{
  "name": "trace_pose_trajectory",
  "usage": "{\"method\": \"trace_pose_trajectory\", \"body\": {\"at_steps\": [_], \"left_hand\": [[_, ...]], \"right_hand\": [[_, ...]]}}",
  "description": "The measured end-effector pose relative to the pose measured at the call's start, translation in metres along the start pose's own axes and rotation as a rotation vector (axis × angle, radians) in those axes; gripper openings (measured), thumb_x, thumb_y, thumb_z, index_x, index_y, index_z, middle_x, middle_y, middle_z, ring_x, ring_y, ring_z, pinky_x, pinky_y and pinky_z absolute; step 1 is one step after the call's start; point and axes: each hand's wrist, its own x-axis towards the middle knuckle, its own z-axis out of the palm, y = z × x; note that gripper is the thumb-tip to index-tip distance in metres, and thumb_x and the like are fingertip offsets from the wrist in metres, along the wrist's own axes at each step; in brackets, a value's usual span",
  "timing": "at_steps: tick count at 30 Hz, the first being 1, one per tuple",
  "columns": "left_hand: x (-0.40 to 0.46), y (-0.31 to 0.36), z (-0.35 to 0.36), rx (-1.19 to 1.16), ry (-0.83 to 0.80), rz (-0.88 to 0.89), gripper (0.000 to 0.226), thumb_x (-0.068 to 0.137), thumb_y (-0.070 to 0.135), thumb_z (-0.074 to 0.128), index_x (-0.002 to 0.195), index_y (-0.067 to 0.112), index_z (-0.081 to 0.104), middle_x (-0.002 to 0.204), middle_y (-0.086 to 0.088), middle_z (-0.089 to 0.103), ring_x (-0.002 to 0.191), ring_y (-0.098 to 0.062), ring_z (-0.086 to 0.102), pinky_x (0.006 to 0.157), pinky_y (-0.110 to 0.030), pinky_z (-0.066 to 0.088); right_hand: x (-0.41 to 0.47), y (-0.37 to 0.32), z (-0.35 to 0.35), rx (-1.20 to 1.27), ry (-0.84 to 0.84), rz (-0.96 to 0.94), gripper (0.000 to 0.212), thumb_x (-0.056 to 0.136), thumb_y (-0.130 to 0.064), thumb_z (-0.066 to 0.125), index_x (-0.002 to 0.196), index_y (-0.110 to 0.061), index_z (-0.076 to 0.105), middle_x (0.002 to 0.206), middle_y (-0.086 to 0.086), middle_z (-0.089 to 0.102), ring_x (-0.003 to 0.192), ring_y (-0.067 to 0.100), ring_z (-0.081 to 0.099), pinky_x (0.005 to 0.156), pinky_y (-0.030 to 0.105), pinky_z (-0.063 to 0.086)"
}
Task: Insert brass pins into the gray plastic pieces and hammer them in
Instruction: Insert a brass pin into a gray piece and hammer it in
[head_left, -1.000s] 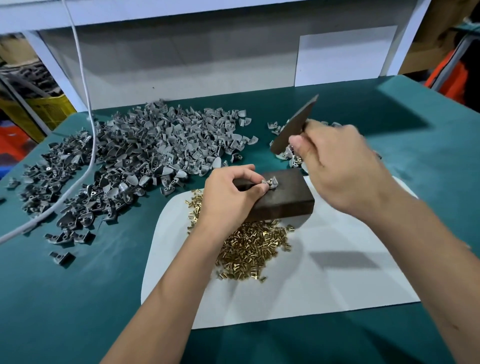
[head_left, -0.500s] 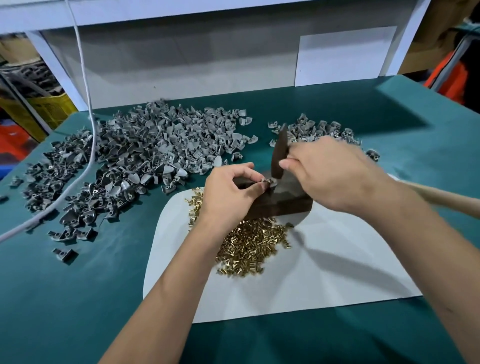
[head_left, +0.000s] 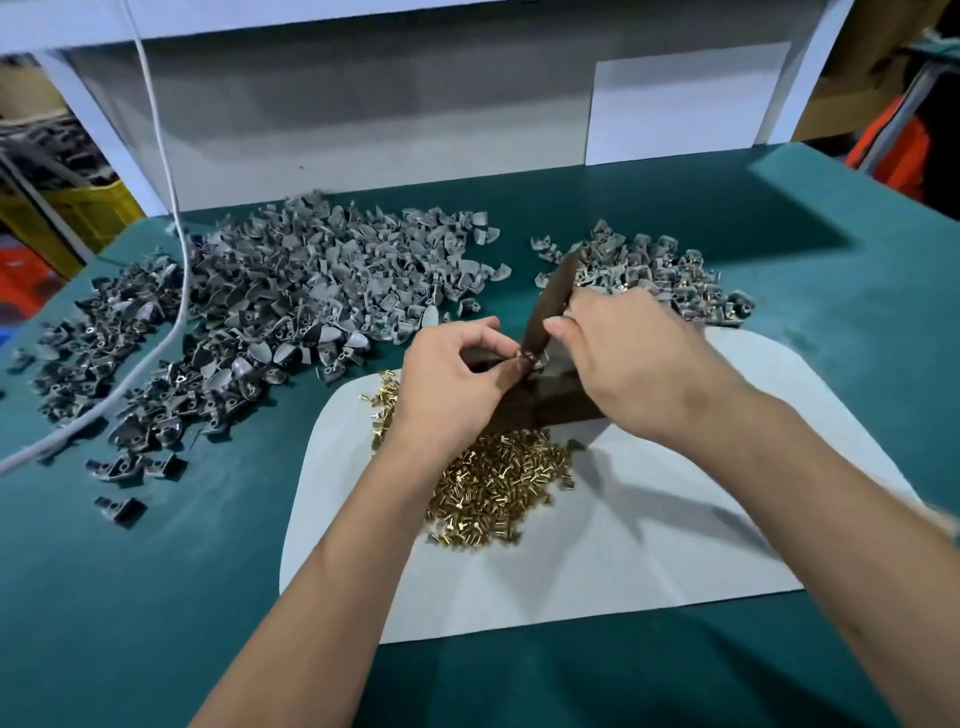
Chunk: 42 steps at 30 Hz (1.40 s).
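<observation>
Fingertips (head_left: 511, 370) of left hand (head_left: 447, 384) pinch gray piece (head_left: 531, 358) on dark block (head_left: 556, 402); right hand (head_left: 631, 358) grips hammer (head_left: 550, 304), head down on piece. Brass pins (head_left: 493, 491) heaped on white sheet (head_left: 675, 545) just below, big gray pile (head_left: 291, 306) left, smaller pile (head_left: 670, 273) behind.

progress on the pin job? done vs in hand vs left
Done, by the look of it: a small pile of gray pieces far right, some showing brass. In hand: left hand pinches one piece on the dark block; right hand holds the striker over it. Left: the big gray heap and brass pins.
</observation>
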Motion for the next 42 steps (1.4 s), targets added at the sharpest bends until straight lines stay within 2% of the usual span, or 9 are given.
{"method": "trace_pose_trajectory", "body": {"at_steps": [3, 7, 12, 17, 21, 25, 27, 33, 42], "left_hand": [[-0.001, 0.002, -0.001, 0.004, -0.007, -0.023, 0.015, 0.082, 0.009, 0.083, 0.078, 0.023, 0.079, 0.136, -0.006, 0.065, 0.122, -0.006, 0.062, 0.109, -0.028, 0.044], [0.0, -0.001, -0.001, 0.033, 0.002, 0.004, 0.012, 0.08, 0.014, 0.085, 0.079, 0.024, 0.079, 0.132, -0.005, 0.068, 0.118, -0.003, 0.064, 0.109, -0.031, 0.047], [-0.001, 0.0, 0.0, 0.011, 0.005, -0.005, 0.017, 0.08, 0.012, 0.085, 0.077, 0.027, 0.078, 0.131, -0.006, 0.068, 0.116, -0.005, 0.065, 0.109, -0.036, 0.048], [0.001, -0.001, -0.001, 0.04, 0.003, -0.015, 0.013, 0.08, 0.014, 0.085, 0.078, 0.025, 0.079, 0.132, -0.001, 0.068, 0.112, -0.002, 0.065, 0.109, -0.031, 0.046], [0.0, 0.0, 0.0, 0.024, 0.013, -0.002, 0.023, 0.081, 0.01, 0.084, 0.075, 0.03, 0.075, 0.132, -0.004, 0.068, 0.11, -0.006, 0.066, 0.108, -0.032, 0.048], [0.0, -0.001, -0.001, 0.038, -0.011, 0.024, 0.02, 0.081, 0.011, 0.084, 0.074, 0.028, 0.076, 0.112, 0.01, 0.071, 0.117, -0.006, 0.064, 0.109, -0.032, 0.046], [-0.001, 0.0, -0.001, 0.021, 0.003, 0.004, 0.017, 0.082, 0.013, 0.083, 0.073, 0.027, 0.078, 0.12, 0.005, 0.071, 0.121, -0.004, 0.062, 0.109, -0.028, 0.043], [-0.002, 0.001, -0.001, -0.085, 0.009, -0.068, 0.017, 0.087, 0.012, 0.079, 0.075, 0.024, 0.079, 0.133, 0.0, 0.067, 0.119, -0.007, 0.063, 0.115, -0.04, 0.042], [-0.003, 0.003, -0.001, -0.12, 0.003, -0.095, 0.016, 0.086, 0.012, 0.079, 0.074, 0.023, 0.08, 0.135, 0.003, 0.066, 0.123, -0.008, 0.06, 0.115, -0.044, 0.04]], "right_hand": [[0.005, 0.004, -0.009, -0.113, -0.1, 0.022, 0.028, 0.108, -0.042, 0.037, 0.088, -0.026, 0.047, 0.07, -0.004, 0.043, 0.072, 0.028, 0.049, 0.063, 0.036, 0.036], [0.003, 0.004, -0.014, -0.033, 0.195, 0.0, 0.027, 0.106, -0.044, 0.037, 0.096, -0.024, 0.053, 0.073, 0.002, 0.05, 0.069, 0.034, 0.046, 0.062, 0.038, 0.041], [0.001, -0.003, -0.006, -0.139, -0.063, -0.016, 0.027, 0.108, -0.042, 0.038, 0.101, -0.022, 0.056, 0.075, 0.0, 0.052, 0.073, 0.031, 0.048, 0.065, 0.036, 0.037], [0.004, -0.004, -0.01, -0.068, 0.198, -0.063, 0.025, 0.107, -0.04, 0.041, 0.107, -0.02, 0.056, 0.079, 0.006, 0.058, 0.072, 0.036, 0.053, 0.062, 0.038, 0.044], [0.004, -0.006, 0.002, -0.098, -0.05, -0.053, 0.024, 0.108, -0.041, 0.038, 0.097, -0.023, 0.049, 0.085, 0.006, 0.059, 0.082, 0.035, 0.056, 0.068, 0.038, 0.04], [0.005, 0.005, -0.005, -0.085, 0.061, -0.085, 0.024, 0.104, -0.048, 0.045, 0.088, -0.029, 0.05, 0.079, -0.002, 0.059, 0.078, 0.031, 0.056, 0.066, 0.035, 0.039], [0.005, 0.019, -0.006, 0.016, 0.104, -0.039, 0.023, 0.101, -0.048, 0.052, 0.09, -0.028, 0.057, 0.08, -0.006, 0.063, 0.079, 0.027, 0.058, 0.068, 0.034, 0.043], [-0.002, 0.07, -0.006, 0.06, -0.009, 0.156, 0.023, 0.087, -0.041, 0.074, 0.079, -0.022, 0.064, 0.071, -0.007, 0.062, 0.071, 0.021, 0.056, 0.067, 0.037, 0.051], [-0.012, 0.07, 0.009, -0.046, -0.159, 0.249, 0.021, 0.079, -0.022, 0.072, 0.063, -0.03, 0.06, 0.08, -0.002, 0.07, 0.08, 0.026, 0.063, 0.07, 0.036, 0.053]]}}
